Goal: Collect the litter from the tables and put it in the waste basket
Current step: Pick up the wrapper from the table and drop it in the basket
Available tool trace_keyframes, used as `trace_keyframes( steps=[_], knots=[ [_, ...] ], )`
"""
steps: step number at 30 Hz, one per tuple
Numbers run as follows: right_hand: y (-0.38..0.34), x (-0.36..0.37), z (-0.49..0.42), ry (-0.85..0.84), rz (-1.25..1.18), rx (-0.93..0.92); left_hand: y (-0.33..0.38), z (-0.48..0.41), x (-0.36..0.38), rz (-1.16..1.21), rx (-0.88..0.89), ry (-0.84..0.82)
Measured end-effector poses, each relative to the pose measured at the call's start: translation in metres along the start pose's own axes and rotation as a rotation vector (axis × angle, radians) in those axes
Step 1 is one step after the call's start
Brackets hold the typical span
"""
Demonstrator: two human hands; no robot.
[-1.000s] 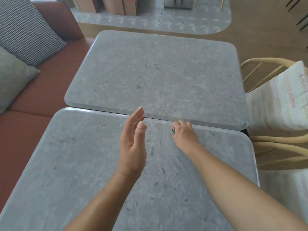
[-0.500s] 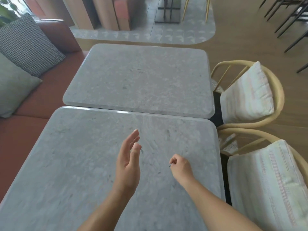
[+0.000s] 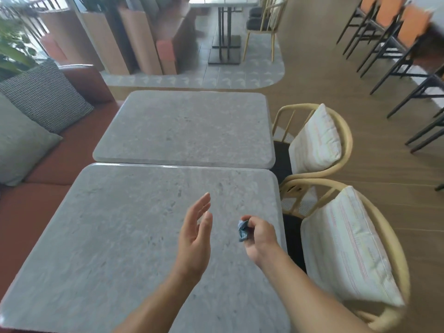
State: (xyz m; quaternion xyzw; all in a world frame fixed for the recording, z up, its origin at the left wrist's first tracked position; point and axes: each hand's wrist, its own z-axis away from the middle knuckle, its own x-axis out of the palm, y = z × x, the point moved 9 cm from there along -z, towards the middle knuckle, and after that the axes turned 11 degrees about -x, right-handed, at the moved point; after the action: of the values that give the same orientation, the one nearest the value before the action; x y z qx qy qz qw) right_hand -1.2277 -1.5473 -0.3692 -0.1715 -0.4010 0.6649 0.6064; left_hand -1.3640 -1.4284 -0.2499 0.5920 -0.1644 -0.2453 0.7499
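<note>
Because the crumpled blue wrapper (image 3: pixel 243 230) is small, the right hand (image 3: pixel 260 236) pinches it in curled fingertips, lower centre of frame, above the near grey table (image 3: pixel 108 236); the left hand (image 3: pixel 194 239) hovers flat-fingered, empty; no waste basket shows.

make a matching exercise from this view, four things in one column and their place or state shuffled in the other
Things:
1. left hand
2. crumpled blue litter
3. checked cushion
4. far striped cushion

Places or states:
A. leaning in a wooden chair
B. on the red sofa
C. open, holding nothing
D. pinched in the right hand

Pairs: 1-C, 2-D, 3-B, 4-A
</note>
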Motion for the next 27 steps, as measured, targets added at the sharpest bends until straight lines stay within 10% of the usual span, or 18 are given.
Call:
trace_keyframes(
  steps=[13,27],
  knots=[
    [0.02,-0.06,0.119,0.006,-0.619,0.022,0.007,0.1,0.007,0.004,0.105,-0.211],
    [-0.068,-0.229,0.214,-0.08,-0.809,-0.315,0.034,0.213,0.18,-0.11,0.241,-0.682]
  ],
)
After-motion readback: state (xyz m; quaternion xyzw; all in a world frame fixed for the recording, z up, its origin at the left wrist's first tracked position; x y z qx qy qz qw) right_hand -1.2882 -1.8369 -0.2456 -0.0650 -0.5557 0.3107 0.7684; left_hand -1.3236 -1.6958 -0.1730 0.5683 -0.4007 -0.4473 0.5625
